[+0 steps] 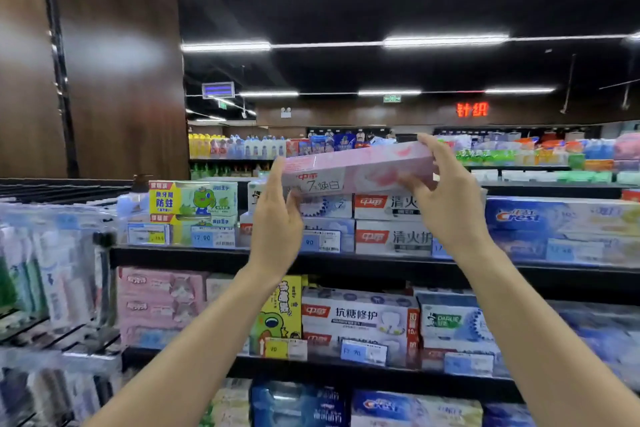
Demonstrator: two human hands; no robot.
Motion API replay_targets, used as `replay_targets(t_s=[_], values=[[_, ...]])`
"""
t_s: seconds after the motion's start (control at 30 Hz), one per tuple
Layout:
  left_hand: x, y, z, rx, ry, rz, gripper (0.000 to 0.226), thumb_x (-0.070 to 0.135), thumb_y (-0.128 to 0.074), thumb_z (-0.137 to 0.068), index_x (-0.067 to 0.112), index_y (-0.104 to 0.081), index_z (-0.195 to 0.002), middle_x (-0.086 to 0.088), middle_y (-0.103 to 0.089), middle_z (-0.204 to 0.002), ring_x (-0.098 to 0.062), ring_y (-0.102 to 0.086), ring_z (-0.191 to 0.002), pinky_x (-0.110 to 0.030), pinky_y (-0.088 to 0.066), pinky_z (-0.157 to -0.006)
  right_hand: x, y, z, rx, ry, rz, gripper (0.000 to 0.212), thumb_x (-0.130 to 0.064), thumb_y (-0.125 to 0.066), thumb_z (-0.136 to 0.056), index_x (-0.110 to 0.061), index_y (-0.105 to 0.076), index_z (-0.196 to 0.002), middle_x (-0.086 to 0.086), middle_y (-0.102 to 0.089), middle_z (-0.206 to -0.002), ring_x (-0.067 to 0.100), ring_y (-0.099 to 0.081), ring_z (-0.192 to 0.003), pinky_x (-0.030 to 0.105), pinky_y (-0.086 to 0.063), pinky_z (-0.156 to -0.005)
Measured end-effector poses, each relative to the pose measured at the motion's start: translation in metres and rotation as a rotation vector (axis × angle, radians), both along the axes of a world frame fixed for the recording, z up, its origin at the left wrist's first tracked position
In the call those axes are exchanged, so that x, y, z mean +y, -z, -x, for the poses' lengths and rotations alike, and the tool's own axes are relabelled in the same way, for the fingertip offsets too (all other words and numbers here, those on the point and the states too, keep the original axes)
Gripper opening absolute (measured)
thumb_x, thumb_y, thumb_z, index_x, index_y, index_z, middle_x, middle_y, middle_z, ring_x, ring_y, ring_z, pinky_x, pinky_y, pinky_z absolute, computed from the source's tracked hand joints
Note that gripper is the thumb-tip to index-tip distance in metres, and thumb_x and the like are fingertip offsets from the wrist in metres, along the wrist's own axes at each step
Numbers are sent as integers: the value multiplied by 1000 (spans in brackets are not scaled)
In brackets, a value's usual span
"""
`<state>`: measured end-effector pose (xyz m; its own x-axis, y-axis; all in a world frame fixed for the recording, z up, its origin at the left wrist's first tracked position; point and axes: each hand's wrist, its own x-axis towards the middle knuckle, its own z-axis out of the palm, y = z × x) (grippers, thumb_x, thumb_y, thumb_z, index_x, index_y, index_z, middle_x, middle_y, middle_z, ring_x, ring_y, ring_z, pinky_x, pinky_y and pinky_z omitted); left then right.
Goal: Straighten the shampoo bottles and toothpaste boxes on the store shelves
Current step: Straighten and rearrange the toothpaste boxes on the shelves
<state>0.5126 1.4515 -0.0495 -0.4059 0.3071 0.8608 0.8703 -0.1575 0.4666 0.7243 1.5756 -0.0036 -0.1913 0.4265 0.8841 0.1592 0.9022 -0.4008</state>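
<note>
A long pink toothpaste box (356,168) is held up in the air above the top shelf, tilted with its right end higher. My left hand (277,218) grips its left end and my right hand (446,191) grips its right end. Beneath it on the top shelf (346,258) lie stacked white toothpaste boxes with red logos (391,236), green-and-yellow frog boxes (194,204) at the left and blue Crest boxes (554,222) at the right. No shampoo bottles can be made out nearby.
The middle shelf holds pink boxes (159,302), a yellow frog box standing upright (282,312) and white boxes (360,319). Toothbrush packs hang on a rack (45,270) at the left. A wooden pillar (114,62) rises behind it. More aisles lie in the background.
</note>
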Motion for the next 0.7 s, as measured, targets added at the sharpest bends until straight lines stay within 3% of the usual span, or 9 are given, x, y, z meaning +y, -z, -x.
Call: replay_targets(t_s=[0.07,0.17,0.23,0.33,0.47,0.53,0.6,0.67,0.7], values=[[-8,17,-3,-40,39,-34,65,20,-49,-103,22,-14,-159,-5,-57,-137,-25,-62,-113,-45,-57,-90,-11,18,-4,47,-31,24,67,-17,-76,-88,-21,-45,-147,2,-65,-124,14,-61,-108,32,-53,-97],[-27,47,-14,-145,63,-83,63,34,-46,-103,20,-19,-158,5,-60,-134,-1,-61,-114,-27,-54,-93,-26,57,-9,115,-80,113,72,-23,-75,-87,-26,-40,-149,0,-63,-129,13,-62,-117,32,-52,-102],[-39,72,-21,-206,76,-106,57,30,-47,-103,19,-29,-156,12,-62,-128,5,-58,-115,-22,-51,-96,-38,86,-11,169,-104,169,71,-22,-76,-86,-24,-41,-148,-1,-60,-136,11,-61,-121,26,-51,-101],[-55,115,-30,-333,113,-110,48,22,-51,-104,24,-40,-151,21,-63,-122,3,-61,-112,-27,-53,-91,-53,133,-16,186,-111,263,66,-17,-78,-84,-16,-48,-143,-4,-65,-128,-1,-64,-111,11,-49,-92],[-73,163,-49,-463,126,-44,45,23,-55,-102,38,-47,-143,24,-63,-115,17,-58,-103,-4,-44,-86,-73,193,-31,161,-88,368,58,-30,-76,-81,-25,-56,-135,-20,-68,-108,-10,-66,-96,6,-47,-82],[-81,187,-59,-510,146,4,44,40,-53,-98,44,-49,-141,20,-64,-124,9,-59,-112,-15,-48,-95,-81,217,-39,159,-85,453,54,-27,-76,-82,-36,-56,-131,-17,-70,-110,-8,-66,-97,5,-46,-81],[-86,211,-65,-573,157,48,46,47,-51,-93,47,-49,-139,15,-63,-131,0,-58,-119,-26,-49,-100,-85,243,-47,125,-83,517,52,-24,-76,-83,-41,-58,-128,-15,-72,-112,0,-69,-98,15,-52,-83],[-89,234,-70,-621,157,110,47,45,-52,-93,48,-48,-140,16,-61,-133,0,-55,-122,-25,-47,-101,-90,266,-54,60,-66,581,54,-24,-76,-85,-37,-58,-135,-12,-73,-112,10,-70,-98,27,-57,-82],[-91,242,-73,-650,162,140,48,45,-52,-93,47,-48,-141,21,-60,-133,3,-54,-122,-23,-46,-101,-93,275,-57,40,-54,604,56,-23,-75,-86,-36,-57,-137,-11,-72,-111,8,-69,-98,25,-57,-82]])
